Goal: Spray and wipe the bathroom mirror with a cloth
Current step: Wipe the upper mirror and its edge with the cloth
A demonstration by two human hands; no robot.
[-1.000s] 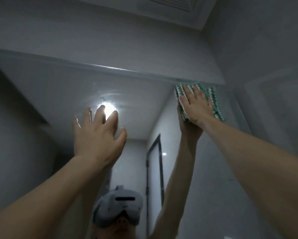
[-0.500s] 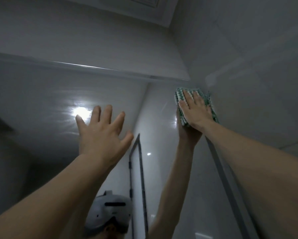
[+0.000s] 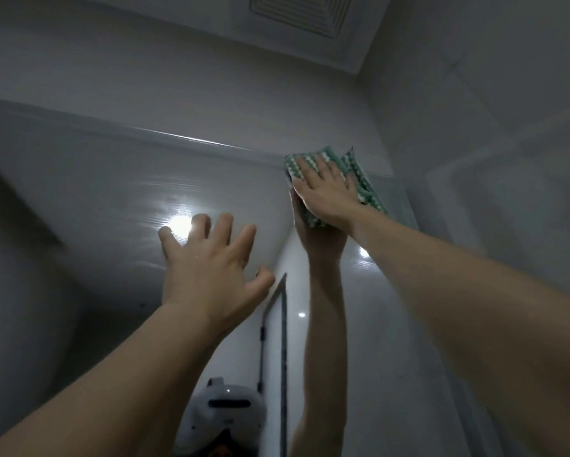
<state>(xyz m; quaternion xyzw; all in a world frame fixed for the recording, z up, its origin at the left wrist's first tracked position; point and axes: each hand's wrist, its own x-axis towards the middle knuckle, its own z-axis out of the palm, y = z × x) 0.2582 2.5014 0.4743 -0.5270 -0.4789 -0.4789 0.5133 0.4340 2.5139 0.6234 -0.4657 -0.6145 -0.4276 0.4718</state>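
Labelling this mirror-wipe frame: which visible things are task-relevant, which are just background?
Job:
mirror
green-and-white cloth, pressed flat at the mirror's top right corner
right hand, on the cloth
left hand, fingers spread

Background:
ceiling vent
tiled side wall

Dim grey-white tiled walls (image 3: 494,94), white ceiling with square vent (image 3: 298,11), grout lines on right wall
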